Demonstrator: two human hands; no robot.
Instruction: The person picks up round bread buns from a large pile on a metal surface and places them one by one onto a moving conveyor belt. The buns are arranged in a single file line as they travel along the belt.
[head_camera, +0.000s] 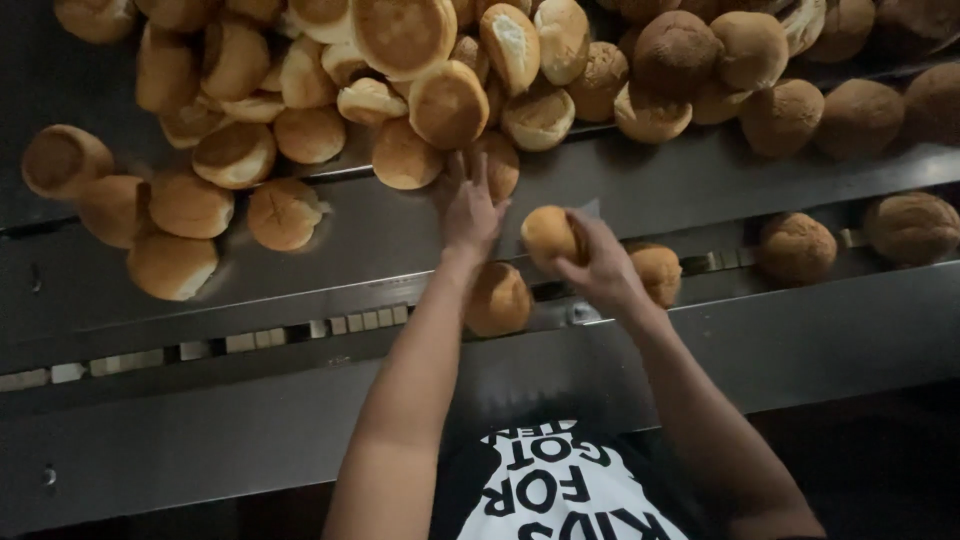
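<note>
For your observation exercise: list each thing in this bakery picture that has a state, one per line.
Left hand: open, reaching toward the piled buns.
Right hand: closed around one bun.
Held bun: lifted above the channel.
Bun pile: heaped, loose.
Channel buns: lying singly in a row.

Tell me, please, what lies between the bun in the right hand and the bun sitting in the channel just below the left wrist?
In the head view, only bare dark metal separates the held bun from the channel bun; the left hand reaches beside them.
</note>
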